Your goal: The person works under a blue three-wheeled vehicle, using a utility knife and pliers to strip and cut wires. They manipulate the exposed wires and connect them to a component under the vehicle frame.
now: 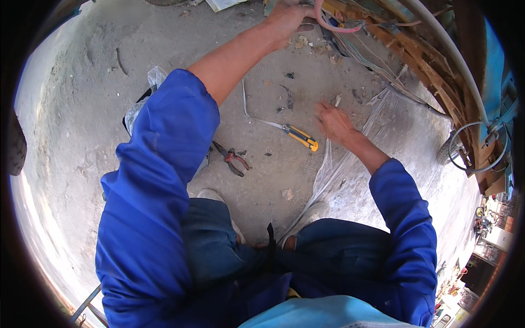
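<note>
At the top of the view my left hand (285, 22) is stretched far forward beside a pink tube (334, 27). Its fingers are bent at the frame edge, and what they close around is hidden. My right hand (333, 123) is low over the ground, by the edge of a clear plastic sheet (350, 169). Motion smears its fingers. Left of it lies a yellow and black utility knife (301, 136), a long thin strip (247, 106) reaching from its front end. Pliers with red and black handles (231, 158) rest on the ground, nearer my left knee.
A rusty frame (432, 65) with loose wires (377, 65) and a curved pipe (459, 49) stands at the right. A metal ring (454, 145) hangs there. Crumpled clear plastic (134, 115) lies beyond my left sleeve. Debris dots the concrete floor (82, 136).
</note>
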Available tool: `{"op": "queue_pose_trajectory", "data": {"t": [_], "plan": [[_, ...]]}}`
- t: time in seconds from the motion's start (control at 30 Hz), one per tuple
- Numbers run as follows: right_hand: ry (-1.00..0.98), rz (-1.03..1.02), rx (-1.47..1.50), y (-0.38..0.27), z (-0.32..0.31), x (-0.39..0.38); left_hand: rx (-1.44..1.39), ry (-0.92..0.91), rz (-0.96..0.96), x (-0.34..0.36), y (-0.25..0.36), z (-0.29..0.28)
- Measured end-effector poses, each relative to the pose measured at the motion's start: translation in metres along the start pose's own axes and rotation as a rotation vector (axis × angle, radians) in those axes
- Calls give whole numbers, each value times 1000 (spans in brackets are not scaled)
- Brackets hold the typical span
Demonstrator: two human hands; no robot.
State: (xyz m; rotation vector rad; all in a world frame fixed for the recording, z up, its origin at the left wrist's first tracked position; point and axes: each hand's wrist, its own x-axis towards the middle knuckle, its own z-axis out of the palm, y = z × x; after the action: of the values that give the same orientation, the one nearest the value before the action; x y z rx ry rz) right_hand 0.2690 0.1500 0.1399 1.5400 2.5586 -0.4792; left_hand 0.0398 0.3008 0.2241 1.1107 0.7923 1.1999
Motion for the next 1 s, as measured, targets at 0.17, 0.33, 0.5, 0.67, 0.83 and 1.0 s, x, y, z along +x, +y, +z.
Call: {"op": "queue_pose_trajectory", "data": {"t": [0.17, 0.33, 0.5, 0.67, 0.83, 1.0], "plan": [[-331, 21, -9, -14, 77, -11, -246, -75, 9, 8, 24, 4], [-221, 83, 12, -7, 118, -12, 13, -8, -162, -1, 38, 0], [-138, 17, 163, 10, 111, -10, 374, -147, 14, 3, 23, -22], [-133, 345, 634, -6, 38, -14, 480, -171, 166, 12, 10, -25], [122, 311, 827, -37, -49, -33, -213, -22, -154, 7, 25, -12], [340, 206, 1063, -60, -106, -37, -357, 127, -214, 9, 32, -5]]}}
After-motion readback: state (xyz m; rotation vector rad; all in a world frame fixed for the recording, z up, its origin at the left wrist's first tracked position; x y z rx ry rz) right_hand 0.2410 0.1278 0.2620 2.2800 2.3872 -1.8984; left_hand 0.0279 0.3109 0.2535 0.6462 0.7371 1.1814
